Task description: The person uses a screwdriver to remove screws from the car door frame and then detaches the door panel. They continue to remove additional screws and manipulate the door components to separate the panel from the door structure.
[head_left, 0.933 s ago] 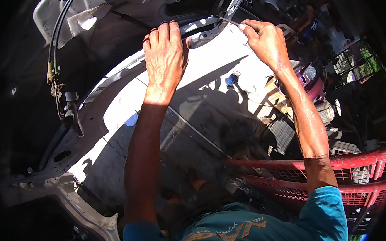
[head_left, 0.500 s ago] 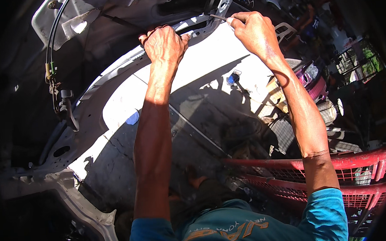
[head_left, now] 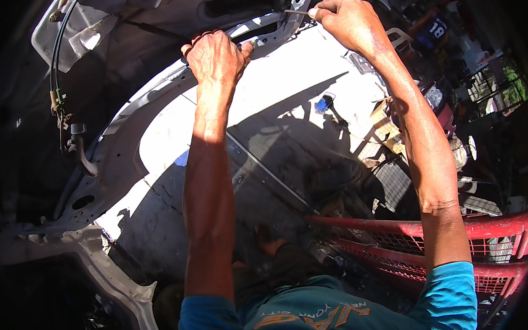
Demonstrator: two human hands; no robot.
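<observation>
My left hand [head_left: 215, 61] is closed over the pale metal edge of a vehicle's body frame [head_left: 148, 91]. Its fingers curl over the far side and are mostly hidden; the thumb points right along the edge. Farther right, my right hand [head_left: 352, 26] pinches a thin, narrow metal tool [head_left: 295, 11] between thumb and fingers. The tool points left, its tip at the bend where the edge meets an upright strut [head_left: 299, 8]. Whether the tip touches the metal I cannot tell.
Two dark cables [head_left: 58, 47] hang at the left beside a bare metal panel [head_left: 74, 43]. A red mesh-sided railing [head_left: 392, 225] stands at the lower right. Below my arms, a blue object [head_left: 324, 104] lies on the sunlit floor. A person [head_left: 433, 29] in dark clothing is at the upper right.
The view has shifted slightly. My right hand has moved a little farther away, with the tool still at the frame's bend. My left hand keeps its grip on the edge.
</observation>
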